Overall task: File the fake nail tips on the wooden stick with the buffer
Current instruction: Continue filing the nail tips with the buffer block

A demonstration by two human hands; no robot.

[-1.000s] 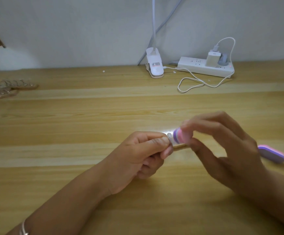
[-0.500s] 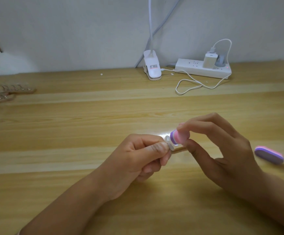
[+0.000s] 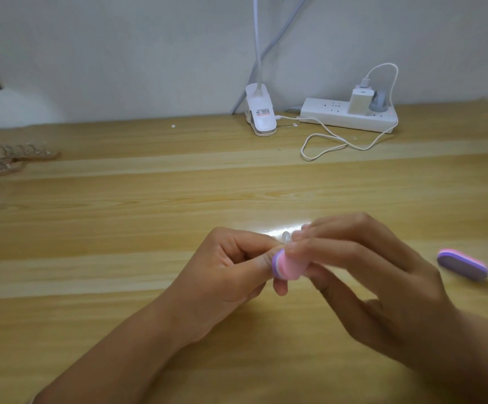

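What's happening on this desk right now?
A person is filing a fake nail. The left hand pinches a clear nail tip, and the right hand holds a pink and purple buffer up to it. A second buffer lies untouched on the wooden table to the right.

left grip (image 3: 225,278) curled, right grip (image 3: 376,282) pinching

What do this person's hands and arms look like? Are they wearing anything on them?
Nothing worn that shows. The left hand and right hand have no gloves and no visible rings, though the right hand is blurred. The left forearm and right forearm show no sleeves.
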